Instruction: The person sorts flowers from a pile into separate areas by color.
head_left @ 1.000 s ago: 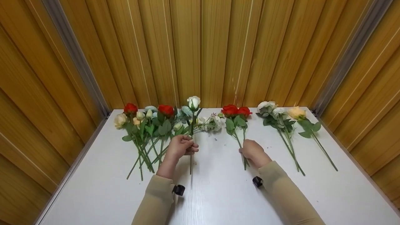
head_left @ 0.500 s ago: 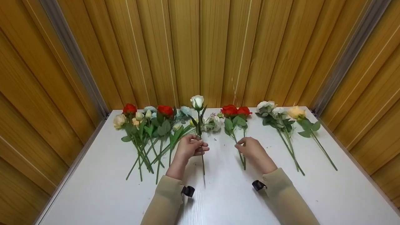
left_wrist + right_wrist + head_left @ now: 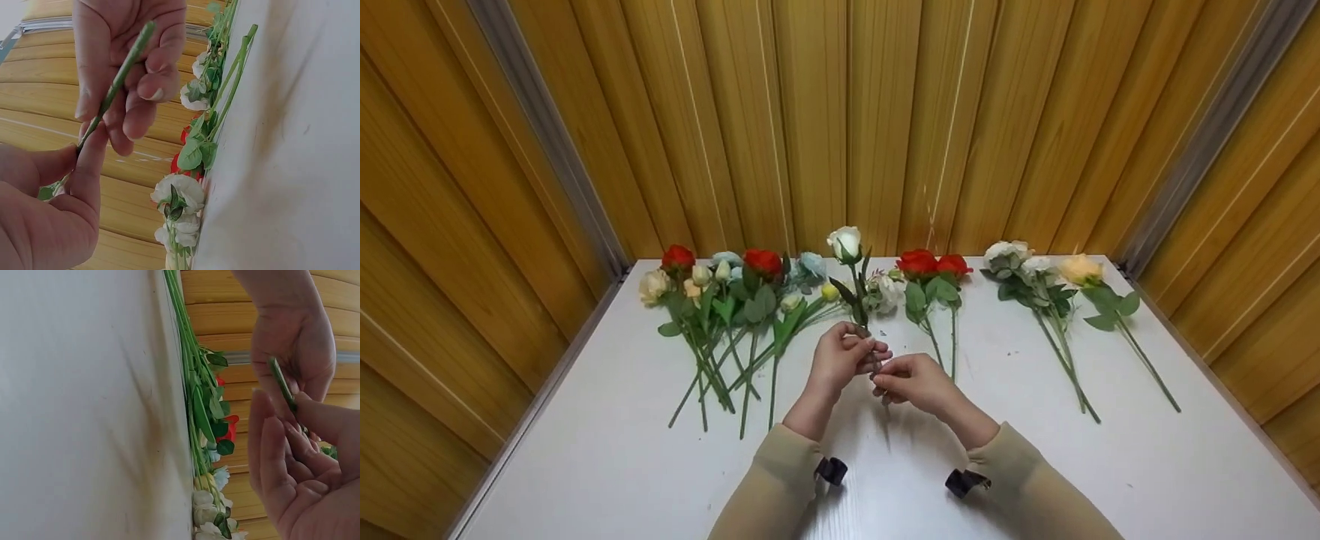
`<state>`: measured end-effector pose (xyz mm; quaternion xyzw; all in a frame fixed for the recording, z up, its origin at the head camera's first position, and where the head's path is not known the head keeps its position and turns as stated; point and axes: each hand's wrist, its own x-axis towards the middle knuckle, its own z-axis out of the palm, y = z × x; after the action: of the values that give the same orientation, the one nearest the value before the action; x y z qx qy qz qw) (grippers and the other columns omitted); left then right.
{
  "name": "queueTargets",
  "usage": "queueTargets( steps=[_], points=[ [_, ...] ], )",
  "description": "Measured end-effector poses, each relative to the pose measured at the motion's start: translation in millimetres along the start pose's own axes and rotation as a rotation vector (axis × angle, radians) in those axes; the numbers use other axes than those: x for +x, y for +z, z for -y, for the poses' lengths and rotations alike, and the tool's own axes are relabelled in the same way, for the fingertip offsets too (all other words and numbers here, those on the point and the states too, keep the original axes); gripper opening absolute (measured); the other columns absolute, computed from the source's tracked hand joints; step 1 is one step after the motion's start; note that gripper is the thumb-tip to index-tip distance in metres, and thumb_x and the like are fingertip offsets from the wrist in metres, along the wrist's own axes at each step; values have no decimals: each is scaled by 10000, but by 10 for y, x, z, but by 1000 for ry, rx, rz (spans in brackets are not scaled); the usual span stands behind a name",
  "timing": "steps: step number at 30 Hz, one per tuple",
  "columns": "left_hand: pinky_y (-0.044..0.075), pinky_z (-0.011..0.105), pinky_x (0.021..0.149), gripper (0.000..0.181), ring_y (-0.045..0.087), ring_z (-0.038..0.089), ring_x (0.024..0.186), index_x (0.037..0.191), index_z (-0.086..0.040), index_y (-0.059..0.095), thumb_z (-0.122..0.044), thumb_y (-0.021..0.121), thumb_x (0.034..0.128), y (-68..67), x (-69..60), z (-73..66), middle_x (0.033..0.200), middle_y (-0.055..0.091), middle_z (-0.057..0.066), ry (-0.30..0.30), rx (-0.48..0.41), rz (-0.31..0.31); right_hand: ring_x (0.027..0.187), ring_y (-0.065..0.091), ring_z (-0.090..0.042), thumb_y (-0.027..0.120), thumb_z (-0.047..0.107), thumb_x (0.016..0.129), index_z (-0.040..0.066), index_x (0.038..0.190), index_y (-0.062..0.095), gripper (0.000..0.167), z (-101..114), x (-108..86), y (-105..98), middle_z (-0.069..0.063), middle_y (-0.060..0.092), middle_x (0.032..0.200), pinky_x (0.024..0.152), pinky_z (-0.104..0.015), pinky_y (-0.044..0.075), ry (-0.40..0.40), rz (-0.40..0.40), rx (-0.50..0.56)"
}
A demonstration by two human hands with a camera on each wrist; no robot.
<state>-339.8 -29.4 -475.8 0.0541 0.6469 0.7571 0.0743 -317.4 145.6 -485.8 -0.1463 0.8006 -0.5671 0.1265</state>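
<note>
A white rose point(image 3: 845, 244) stands upright above the table, its stem pinched between the thumb and fingers of my left hand point(image 3: 844, 358). Just below, my right hand point(image 3: 919, 384) pinches the lower stem with thumb and forefinger, close beside the left fingertips. In the left wrist view, the green stem point(image 3: 121, 76) slants between both hands, its cut end free. The right wrist view shows the stem end point(image 3: 281, 385) sticking out past my right thumb, with the other right fingers loosely curled.
On the white table point(image 3: 645, 480), mixed flowers lie at the left, including a red rose point(image 3: 763, 262). Two red roses point(image 3: 917, 262) lie right of centre, then white flowers point(image 3: 1006, 252) and a peach rose point(image 3: 1081, 270). Slatted wooden panels point(image 3: 810, 112) rise behind.
My left hand has carried the white rose to the right. My right hand has left the red roses' stems, moved left and now pinches the white rose's stem.
</note>
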Motion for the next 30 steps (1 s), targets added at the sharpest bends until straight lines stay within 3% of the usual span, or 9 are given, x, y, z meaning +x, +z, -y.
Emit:
queueTargets(
  steps=[4,8,12,17,23,27,30],
  points=[
    [645,341,775,112,793,220,838,1099,58,561,-7,602,1017,20,13,21,966,779,233,48,32,-7,654,673,-43,687,50,973,-134,1012,692,189,-12,3,9,-182,769,827,624,-202,574,-47,-52,5],
    [645,365,801,160,791,251,883,1102,43,630,-93,639,1018,-55,18,-18,987,780,218,50,184,-20,667,676,-62,681,59,980,-125,1026,691,190,-5,3,-56,-162,764,838,662,-278,609,-57,-60,-34],
    [633,341,758,189,767,219,865,1107,10,663,-157,654,1018,-222,25,-81,982,770,162,-8,383,-81,696,694,-86,676,65,986,-129,1062,690,209,11,1,-183,-140,764,856,725,-385,635,-28,-105,-61],
    [541,292,669,162,676,188,809,1061,-9,680,-161,643,1020,-499,14,-132,940,720,130,-71,643,-207,740,712,-117,673,59,987,-127,1099,688,218,2,9,-407,-131,764,887,778,-427,638,34,-161,-88],
    [572,443,791,221,699,340,958,1087,44,695,-158,640,1018,-765,-8,-160,1056,724,211,-119,945,-325,745,698,-105,669,102,1001,-74,1094,704,202,-24,3,-778,-116,769,920,764,-361,630,101,-240,-142],
    [579,523,867,262,701,421,1037,1103,96,707,-138,673,991,-869,-26,-138,1093,720,267,-148,1067,-351,733,685,-83,656,113,1011,-78,1105,700,217,-73,-39,-1068,-112,762,929,762,-327,623,126,-312,-184],
    [581,527,862,261,705,419,1019,1103,92,708,-139,681,984,-910,-37,-122,1078,720,267,-212,1094,-337,708,674,-70,646,99,1013,-104,1112,693,231,-124,-89,-1267,-119,754,920,740,-311,617,131,-364,-215]
  ],
)
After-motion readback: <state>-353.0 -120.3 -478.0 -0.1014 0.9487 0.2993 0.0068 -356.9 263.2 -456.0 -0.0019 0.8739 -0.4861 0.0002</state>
